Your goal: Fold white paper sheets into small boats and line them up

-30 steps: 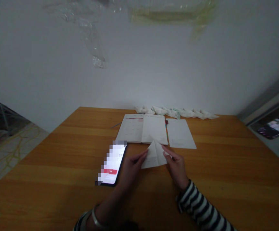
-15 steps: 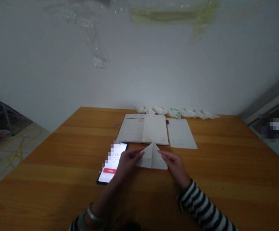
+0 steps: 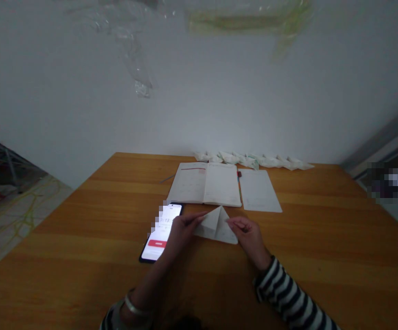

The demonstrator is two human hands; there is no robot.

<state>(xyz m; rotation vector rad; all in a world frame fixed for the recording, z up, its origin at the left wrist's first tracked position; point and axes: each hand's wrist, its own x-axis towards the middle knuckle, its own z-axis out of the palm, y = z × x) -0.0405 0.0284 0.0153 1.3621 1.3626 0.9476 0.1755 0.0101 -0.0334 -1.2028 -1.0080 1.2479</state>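
folded paper [image 3: 215,225] between both hands [image 3: 182,231] [image 3: 251,234]

Sideways passage was available over the table [image 3: 336,229], right of the right hand [image 3: 249,231]. The phone [image 3: 155,244] obstructed low passage beside the left hand [image 3: 182,230]. Ahead, the notebook [image 3: 204,184] and sheet [image 3: 260,190] lay flat; folded papers [image 3: 231,158] and the wall [image 3: 199,101] limited farther reach.

The right sleeve [image 3: 293,293] is banded in black and off-white, the stripes circling the forearm; its loose cuff [image 3: 261,286] ends in a dark edge short of the bare right hand [image 3: 248,233]. The left sleeve [image 3: 107,318], mostly cut off by the frame, shows similar dark and pale stripes. A smooth, pale, silvery bangle [image 3: 134,308] rings the forearm behind the bare left hand [image 3: 182,233].
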